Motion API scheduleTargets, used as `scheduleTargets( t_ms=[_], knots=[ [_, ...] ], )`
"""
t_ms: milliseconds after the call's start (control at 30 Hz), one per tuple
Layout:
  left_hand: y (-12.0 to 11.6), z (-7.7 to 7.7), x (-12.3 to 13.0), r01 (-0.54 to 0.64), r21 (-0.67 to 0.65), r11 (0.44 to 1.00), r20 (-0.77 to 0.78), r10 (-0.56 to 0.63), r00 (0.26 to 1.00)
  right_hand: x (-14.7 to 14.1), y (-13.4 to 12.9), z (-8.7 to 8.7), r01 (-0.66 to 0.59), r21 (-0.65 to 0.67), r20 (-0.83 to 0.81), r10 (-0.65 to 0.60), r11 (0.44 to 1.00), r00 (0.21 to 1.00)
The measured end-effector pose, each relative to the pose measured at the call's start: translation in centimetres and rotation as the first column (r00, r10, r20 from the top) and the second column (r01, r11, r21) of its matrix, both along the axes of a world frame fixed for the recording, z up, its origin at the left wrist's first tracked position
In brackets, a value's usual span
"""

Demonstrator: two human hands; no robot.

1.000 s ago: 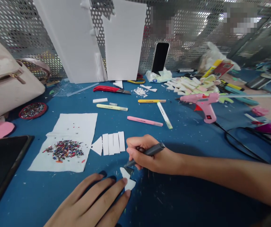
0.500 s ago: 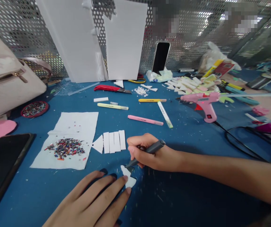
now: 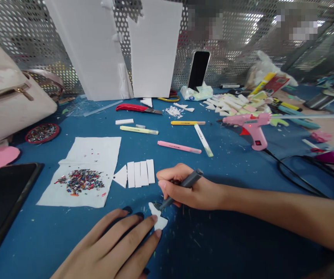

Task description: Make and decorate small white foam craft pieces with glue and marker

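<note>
My right hand (image 3: pixel 184 188) grips a grey marker (image 3: pixel 191 178), its lower end at the dark patch on a small, irregular white piece (image 3: pixel 160 223). That piece lies flat on the blue table and looks like foam board. Spread out at its near side, my left hand (image 3: pixel 114 248) rests two fingertips on the piece's edge. Just beyond, several white strips (image 3: pixel 137 174) sit side by side with a white triangle (image 3: pixel 121 177) at their left end. Left of them, a white sheet (image 3: pixel 68 201) bears a heap of small multicoloured beads (image 3: pixel 85 181).
Pink (image 3: pixel 179 147), yellow-green (image 3: pixel 139 130) and orange (image 3: pixel 187 123) highlighters lie beyond my hands. A red-handled cutter (image 3: pixel 132 108) is farther back. On the right rests a pink glue gun (image 3: pixel 251 126) with a black cable. A black phone (image 3: pixel 6 209) and a bag (image 3: pixel 12 93) stand left.
The marker's lower end has shifted slightly right on the white piece, and its top has tilted up a little. My left hand stays nearly in place.
</note>
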State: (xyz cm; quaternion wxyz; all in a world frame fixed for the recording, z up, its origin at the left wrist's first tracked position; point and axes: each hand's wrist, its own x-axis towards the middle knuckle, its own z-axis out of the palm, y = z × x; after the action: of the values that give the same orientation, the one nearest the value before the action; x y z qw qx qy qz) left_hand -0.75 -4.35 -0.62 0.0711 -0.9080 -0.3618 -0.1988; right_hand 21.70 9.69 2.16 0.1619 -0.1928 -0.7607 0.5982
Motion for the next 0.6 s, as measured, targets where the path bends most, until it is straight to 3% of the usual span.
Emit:
scheduleTargets(
  t_ms=[467, 600],
  knots=[
    [0.05, -0.01, -0.06, -0.001, 0.017, 1.0, -0.033, 0.002, 0.999, 0.11, 0.38, -0.14, -0.048, -0.043, 0.001, 0.048, 0.998, 0.999],
    [0.11, 0.14, -0.07, 0.006, 0.022, 1.0, -0.024, -0.006, 1.0, -0.03, 0.25, -0.08, 0.019, -0.029, -0.024, -0.02, 0.999, 1.0]
  ],
)
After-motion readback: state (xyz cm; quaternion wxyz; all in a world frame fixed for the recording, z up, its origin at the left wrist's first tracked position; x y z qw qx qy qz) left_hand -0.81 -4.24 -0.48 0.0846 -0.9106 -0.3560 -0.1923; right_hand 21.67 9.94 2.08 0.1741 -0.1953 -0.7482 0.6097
